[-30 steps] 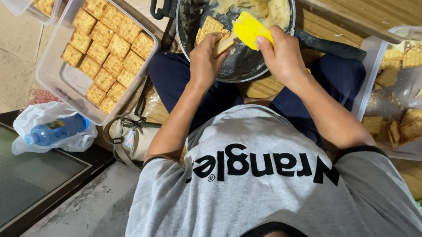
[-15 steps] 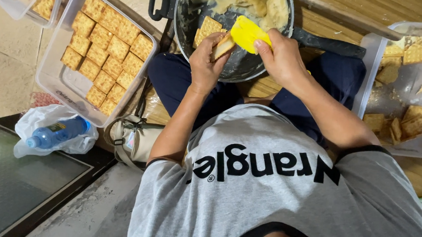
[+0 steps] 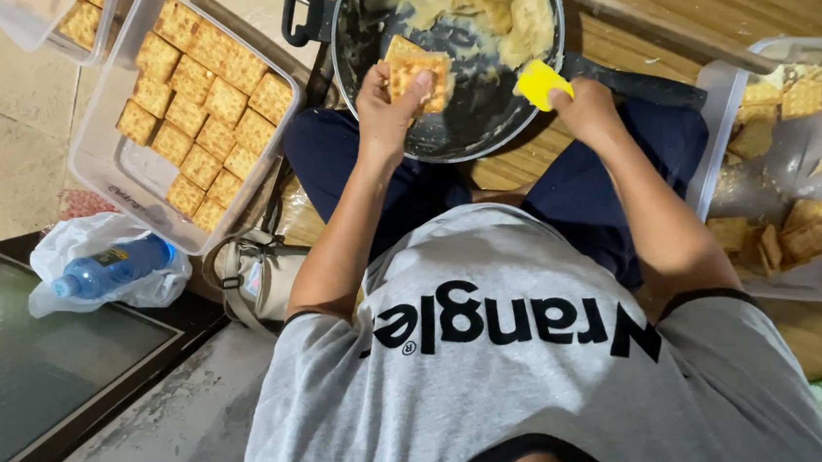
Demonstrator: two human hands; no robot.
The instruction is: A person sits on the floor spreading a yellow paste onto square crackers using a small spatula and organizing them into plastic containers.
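Wooden floor, seated person, dark pan [image 3: 459, 117] of pale filling on the lap.
Left hand [image 3: 387, 102] pinches a square cracker [image 3: 419, 70] over the pan; right hand [image 3: 587, 108] grips a yellow spatula [image 3: 540, 82]. Best spread thin, cracker kept level.

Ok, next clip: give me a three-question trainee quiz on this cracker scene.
1. True or false: the left hand holds a cracker over the pan.
2. What does the right hand grip? A) yellow spatula B) fork C) blue bottle
3. Which side of the person is the tub of neatly rowed crackers?

Key: 1 true; 2 A; 3 their left.
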